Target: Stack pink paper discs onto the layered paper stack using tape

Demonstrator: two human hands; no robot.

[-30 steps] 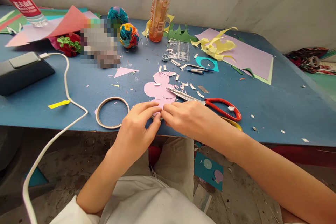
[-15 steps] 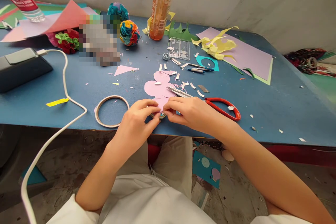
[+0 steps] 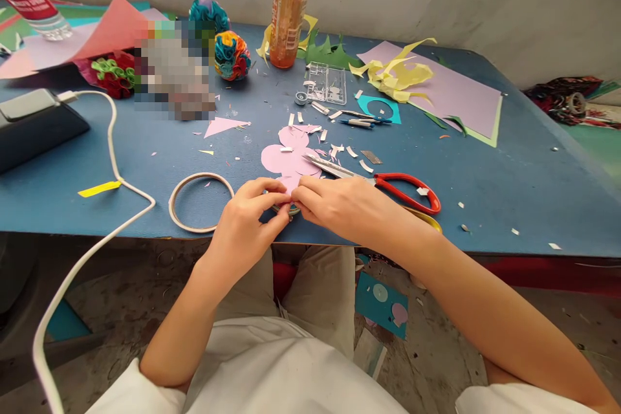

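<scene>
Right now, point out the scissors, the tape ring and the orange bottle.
scissors (image 3: 406, 185): head view, on the red handle loop.
tape ring (image 3: 180, 189): head view, on the ring's left rim.
orange bottle (image 3: 287, 13): head view, on the middle of the body.

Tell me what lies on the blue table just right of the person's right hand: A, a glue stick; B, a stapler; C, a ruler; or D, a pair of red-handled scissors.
D: the red-handled scissors lie on the blue table, their blades pointing left over the pink paper cutout, with the handles just beyond the right hand, which meets the left hand at the near edge.
</scene>
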